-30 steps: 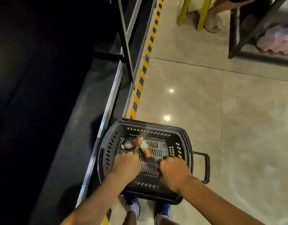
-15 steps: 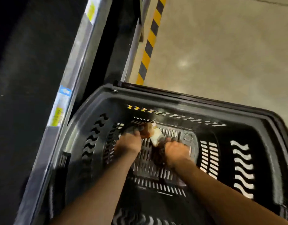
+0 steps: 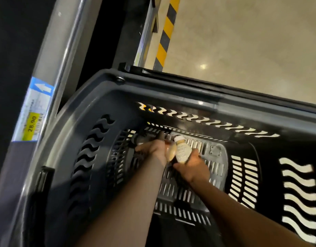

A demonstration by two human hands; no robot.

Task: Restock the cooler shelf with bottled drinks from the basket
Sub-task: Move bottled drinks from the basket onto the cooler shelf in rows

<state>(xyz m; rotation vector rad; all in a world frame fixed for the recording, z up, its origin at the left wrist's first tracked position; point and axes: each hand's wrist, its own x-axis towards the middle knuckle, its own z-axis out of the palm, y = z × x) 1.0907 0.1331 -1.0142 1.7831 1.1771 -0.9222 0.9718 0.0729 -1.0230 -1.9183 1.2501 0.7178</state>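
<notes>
My right hand (image 3: 191, 168) grips small white-labelled bottle (image 3: 182, 151) | left hand (image 3: 153, 148): I cannot tell | risk: base-only hold slips, drops into black slotted basket (image 3: 171, 95)

basket (image 3: 171, 97) cut off at right, shelf label (image 3: 31, 120) small print blurred

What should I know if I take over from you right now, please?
Right hand: grips a white-labelled bottle low in the basket.
Left hand: on a second, amber bottle beside it; grip hidden.
Done: both bottles reached.
Left: lift them out and stand them on the cooler shelf at the left, by the 28.90 price tag.
</notes>
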